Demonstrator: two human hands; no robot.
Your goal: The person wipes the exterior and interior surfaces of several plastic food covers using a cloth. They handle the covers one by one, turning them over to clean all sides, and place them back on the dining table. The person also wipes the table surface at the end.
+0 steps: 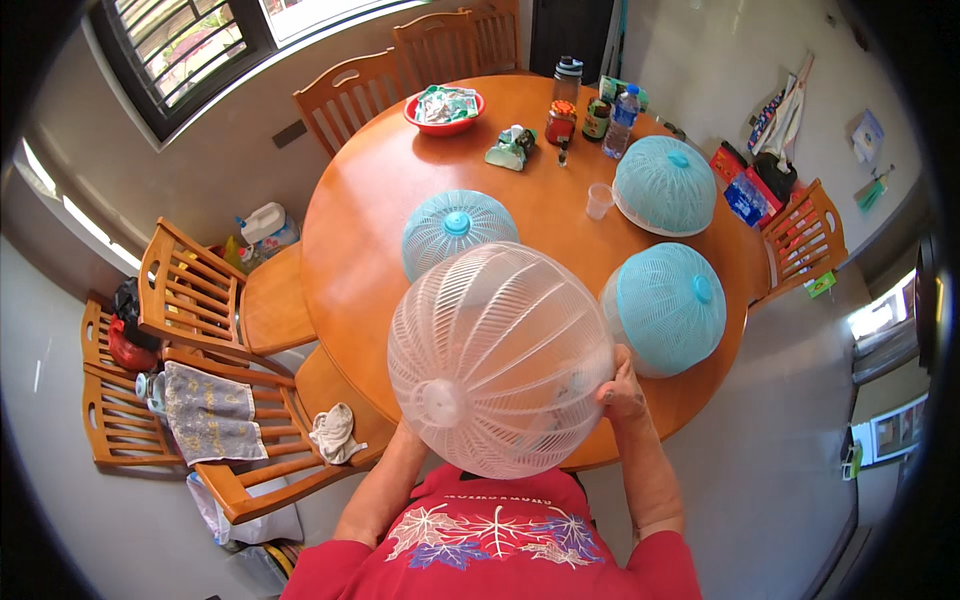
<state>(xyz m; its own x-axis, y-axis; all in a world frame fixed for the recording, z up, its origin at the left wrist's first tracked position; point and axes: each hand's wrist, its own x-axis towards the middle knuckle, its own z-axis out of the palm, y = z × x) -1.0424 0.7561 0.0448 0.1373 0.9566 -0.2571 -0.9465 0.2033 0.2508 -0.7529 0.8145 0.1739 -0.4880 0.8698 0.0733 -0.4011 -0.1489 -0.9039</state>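
A large translucent plastic mesh food cover (502, 352) is tilted up in front of my chest, over the near edge of the round wooden table (352, 247). My right hand (624, 386) grips its rim, thumb showing outside. My left forearm reaches behind the cover's lower left side; the left hand itself is hidden by it. Beyond the cover sits a blue mesh food cover (459, 225) on the table, partly hidden. To the right stands another blue mesh cover (667, 307), and farther back a third blue one (666, 186) rests on a white base.
A small clear cup (599, 201), a water bottle (622, 124), a red-lidded jar (561, 124), a green packet (511, 148) and a red basin (445, 124) stand toward the far side. Wooden chairs (270, 300) surround the left side; one holds a white cloth (335, 433).
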